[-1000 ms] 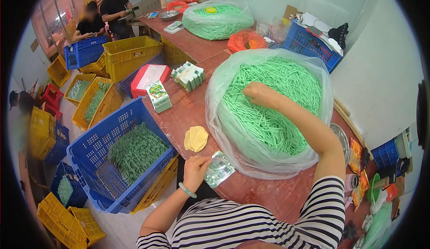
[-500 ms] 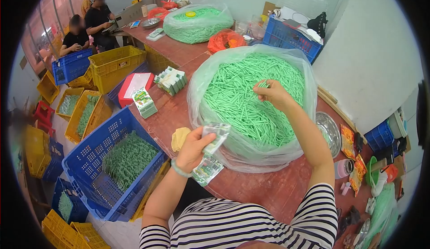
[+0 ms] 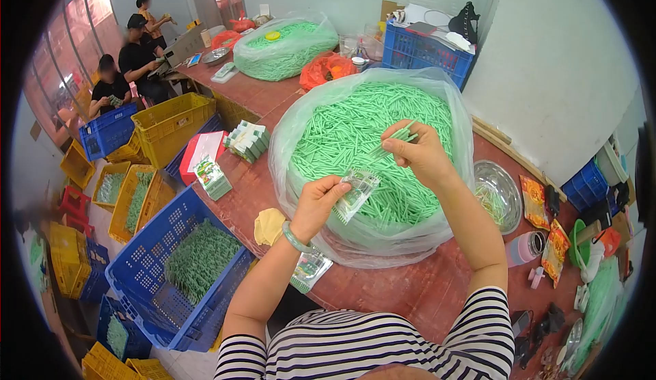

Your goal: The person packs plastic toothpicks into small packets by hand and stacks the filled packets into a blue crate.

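A large clear plastic bag [image 3: 281, 168] stands open on the table, filled with short green sticks [image 3: 342, 134]. Over the sticks, my right hand [image 3: 418, 149] pinches a small bunch of green sticks [image 3: 403, 132]. My left hand [image 3: 316, 206] grips a small printed packet [image 3: 357, 192] by its side, above the near left part of the bag. Whether the packet holds anything I cannot tell. More printed packets [image 3: 311, 268] lie at the table edge below my left forearm, partly hidden by it.
Left of the table is a blue crate [image 3: 137, 270] holding filled packets. Stacked packets [image 3: 247, 139] and a yellow cloth [image 3: 268, 225] lie on the table. A metal bowl [image 3: 509, 209] sits right of the bag. Several people [image 3: 140, 59] work at the back left.
My left hand has moved right and up, bringing the packet over the bag, closer to my right hand. The sticks in my right hand now show clearly. The camera view has shifted slightly.
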The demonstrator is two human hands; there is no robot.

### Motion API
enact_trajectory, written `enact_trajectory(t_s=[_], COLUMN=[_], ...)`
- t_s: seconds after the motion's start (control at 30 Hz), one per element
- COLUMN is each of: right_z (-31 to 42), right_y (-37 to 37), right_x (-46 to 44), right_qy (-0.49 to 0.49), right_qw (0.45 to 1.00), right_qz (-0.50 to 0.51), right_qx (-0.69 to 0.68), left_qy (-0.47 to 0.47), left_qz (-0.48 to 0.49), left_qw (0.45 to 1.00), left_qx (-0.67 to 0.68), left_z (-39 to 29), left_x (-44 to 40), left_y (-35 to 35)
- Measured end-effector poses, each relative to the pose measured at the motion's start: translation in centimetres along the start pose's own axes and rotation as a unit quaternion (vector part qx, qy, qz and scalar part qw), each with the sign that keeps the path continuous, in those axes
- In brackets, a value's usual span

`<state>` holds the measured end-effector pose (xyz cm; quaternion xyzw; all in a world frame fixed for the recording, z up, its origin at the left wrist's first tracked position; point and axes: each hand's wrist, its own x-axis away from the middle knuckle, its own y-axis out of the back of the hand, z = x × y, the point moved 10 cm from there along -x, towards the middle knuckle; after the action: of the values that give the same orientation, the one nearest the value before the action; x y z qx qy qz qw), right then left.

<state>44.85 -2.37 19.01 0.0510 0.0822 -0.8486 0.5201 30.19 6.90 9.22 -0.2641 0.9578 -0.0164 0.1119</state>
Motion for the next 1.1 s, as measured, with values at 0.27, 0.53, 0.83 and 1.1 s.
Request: enact_trajectory(t_s=[0.27,0.53,0.83,1.1], right_z=[-1.3,-2.0,-0.5,-1.6], right_y=[-1.1,-1.3,-1.3,-0.5], right_x=[0.2,0.5,1.1,1.5], right_qy=[-0.017,0.022,0.108,0.231], right_qw=[0.996,0.962,0.908,0.813], right_qz=[0.062,0.115,0.161,0.133], right_qx=[0.066,0.248,0.372,0.517], left_qy=[0.017,0.049,0.098,0.063], left_qz=[0.02,0.079,0.033,-0.026], left_qw=[1.0,0.993,0.963,0.976], left_qx=[-0.001,0.073,0.25,0.207], left_z=[0.5,1.1,0.9,1.1], left_x=[-0.3,-1.9,-4.2,-6.5], left_y=[-0.9,-4.1,-6.5,-5.9])
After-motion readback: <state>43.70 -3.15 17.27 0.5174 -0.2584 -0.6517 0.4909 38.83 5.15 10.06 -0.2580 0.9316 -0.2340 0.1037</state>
